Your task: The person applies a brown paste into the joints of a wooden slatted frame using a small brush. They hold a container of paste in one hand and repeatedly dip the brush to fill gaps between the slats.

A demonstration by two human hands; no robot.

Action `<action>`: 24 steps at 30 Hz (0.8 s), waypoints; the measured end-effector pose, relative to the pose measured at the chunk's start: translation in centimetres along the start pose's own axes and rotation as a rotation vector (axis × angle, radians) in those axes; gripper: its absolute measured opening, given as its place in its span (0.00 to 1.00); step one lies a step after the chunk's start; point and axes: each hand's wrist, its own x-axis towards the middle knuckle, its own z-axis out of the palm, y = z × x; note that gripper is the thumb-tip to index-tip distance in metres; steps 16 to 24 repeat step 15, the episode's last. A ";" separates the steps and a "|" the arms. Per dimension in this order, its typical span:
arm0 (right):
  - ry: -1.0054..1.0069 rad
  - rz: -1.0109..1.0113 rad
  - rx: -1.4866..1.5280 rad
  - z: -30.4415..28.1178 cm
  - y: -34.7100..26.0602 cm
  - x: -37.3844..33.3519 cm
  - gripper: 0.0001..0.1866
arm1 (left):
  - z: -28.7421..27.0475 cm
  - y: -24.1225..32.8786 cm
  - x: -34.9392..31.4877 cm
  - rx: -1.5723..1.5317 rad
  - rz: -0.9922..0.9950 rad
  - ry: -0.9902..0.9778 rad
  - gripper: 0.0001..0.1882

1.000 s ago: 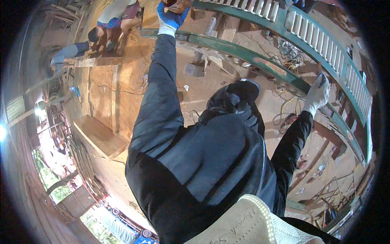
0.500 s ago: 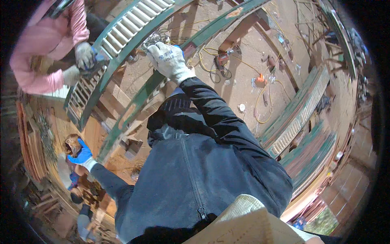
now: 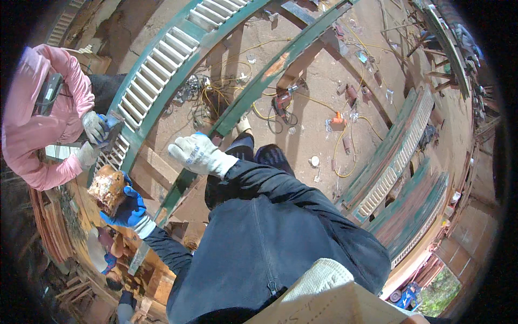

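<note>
My left hand (image 3: 129,209), in a white glove with a blue coated palm, is closed around a rounded brown object (image 3: 108,190) with a crusted, whitish speckled side; its exact kind is unclear. My right hand (image 3: 198,155), in a matching glove, is raised in front of my body near a long curved green beam (image 3: 249,97). Its fingers are curled, and whatever they may hold is hidden. Bare brown patches show along the beam. Beyond my left hand, a curved green frame with pale slats (image 3: 159,63) runs up and away.
A co-worker in pink (image 3: 54,129) works with gloved hands at the slatted frame. A red power tool (image 3: 281,102), yellow cords (image 3: 345,146) and a white round lid (image 3: 314,161) lie on the floor. More slatted green pieces (image 3: 391,178) lie at right. Another person (image 3: 110,259) is at lower left.
My right hand has drawn back from the beam toward my body and to the left. My left hand has lifted the crusted object higher in view. The view has shifted over the scene.
</note>
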 end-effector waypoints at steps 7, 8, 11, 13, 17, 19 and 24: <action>0.022 0.025 0.082 -0.4 2.6 0.7 0.08 | 4.5 -5.2 1.0 -0.029 0.021 0.080 0.52; 0.032 0.029 0.098 -0.3 2.6 0.7 0.08 | 5.0 -6.0 0.7 -0.036 0.021 0.093 0.52; 0.139 0.050 0.163 -0.3 2.9 1.1 0.10 | 4.8 -8.1 0.7 -0.027 -0.011 0.143 0.48; 0.182 0.079 0.247 -0.6 2.9 1.4 0.13 | 3.5 -8.8 1.1 -0.021 0.001 0.190 0.46; 0.132 0.132 0.204 -0.2 3.2 1.1 0.14 | 2.9 -10.1 2.8 -0.080 -0.067 0.124 0.50; 0.132 0.132 0.204 -0.2 3.2 1.1 0.14 | 2.9 -10.1 2.8 -0.080 -0.067 0.124 0.50; 0.132 0.132 0.204 -0.2 3.2 1.1 0.14 | 2.9 -10.1 2.8 -0.080 -0.067 0.124 0.50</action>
